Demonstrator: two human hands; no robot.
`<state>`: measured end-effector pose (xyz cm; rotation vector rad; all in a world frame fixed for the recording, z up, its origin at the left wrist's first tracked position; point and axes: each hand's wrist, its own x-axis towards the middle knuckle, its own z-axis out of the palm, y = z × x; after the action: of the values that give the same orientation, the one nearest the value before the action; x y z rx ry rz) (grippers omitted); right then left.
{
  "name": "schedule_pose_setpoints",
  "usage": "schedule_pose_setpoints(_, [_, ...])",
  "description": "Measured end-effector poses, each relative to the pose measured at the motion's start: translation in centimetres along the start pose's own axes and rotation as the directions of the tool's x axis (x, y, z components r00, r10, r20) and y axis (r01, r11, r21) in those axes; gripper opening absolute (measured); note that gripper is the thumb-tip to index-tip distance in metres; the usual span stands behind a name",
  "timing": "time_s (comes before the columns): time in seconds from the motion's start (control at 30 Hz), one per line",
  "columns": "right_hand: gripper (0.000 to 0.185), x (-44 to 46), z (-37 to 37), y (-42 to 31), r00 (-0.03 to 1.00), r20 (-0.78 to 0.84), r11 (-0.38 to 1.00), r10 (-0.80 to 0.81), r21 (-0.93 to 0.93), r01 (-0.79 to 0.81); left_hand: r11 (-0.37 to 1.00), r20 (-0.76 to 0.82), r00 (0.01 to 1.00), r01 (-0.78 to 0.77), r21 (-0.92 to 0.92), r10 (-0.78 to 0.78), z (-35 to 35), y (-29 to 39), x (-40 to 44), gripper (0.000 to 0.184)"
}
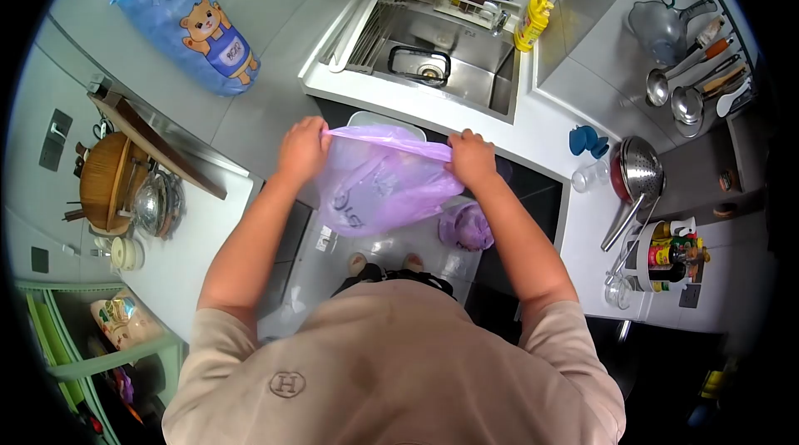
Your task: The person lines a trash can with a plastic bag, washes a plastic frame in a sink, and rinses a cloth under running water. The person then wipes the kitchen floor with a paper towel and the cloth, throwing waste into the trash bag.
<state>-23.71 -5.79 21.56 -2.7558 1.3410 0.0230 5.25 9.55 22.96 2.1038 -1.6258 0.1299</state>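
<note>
A purple plastic bag (379,183) with dark printing hangs stretched between my two hands in front of my body. My left hand (305,148) is closed on one upper corner of the bag. At the opposite corner, my right hand (472,158) grips the rim. Behind the bag, the pale rim of a bin (387,120) shows in part. Below and to the right, a second purple bag (468,227), bunched and rounded, sits low near the floor.
Ahead is a steel sink (449,37) in a white counter (533,145), with a yellow bottle (533,22) beside it. A colander (641,169) and a condiment rack (666,254) stand right. A blue bag holder (185,25) hangs upper left. Wooden boards (158,141) lean on the left counter.
</note>
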Motion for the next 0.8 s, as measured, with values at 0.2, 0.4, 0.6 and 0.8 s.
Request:
schedule_pose_setpoints(0.2, [0.024, -0.5, 4.7, 2.0, 0.978, -0.110, 0.590, 0.179, 0.807, -0.017, -0.139, 0.522, 0.618, 0.558, -0.818, -0.587, 3.6, -3.8, -2.5, 0.021])
schedule_pose_setpoints(0.4, [0.027, -1.0, 11.8, 2.1, 0.927, 0.375, 0.954, -0.026, 0.287, -0.090, 0.767, 0.674, 0.688, 0.577, -0.282, -0.270, 10.8, -9.3, -9.6, 0.031])
schedule_pose_setpoints(0.6, [0.027, 8.4, -4.6, 0.7, 0.917, -0.381, 0.926, 0.115, 0.376, 0.040, 0.956, -0.042, 0.955, 0.292, -0.038, -0.294, -2.3, -2.3, 6.0, 0.030])
schedule_pose_setpoints(0.8, [0.038, 3.7, -1.9, -1.0, 0.760, -0.647, 0.869, 0.060, 0.409, 0.279, 0.945, -0.279, 0.954, 0.015, -0.327, -0.111, -2.1, 0.5, 2.1, 0.020])
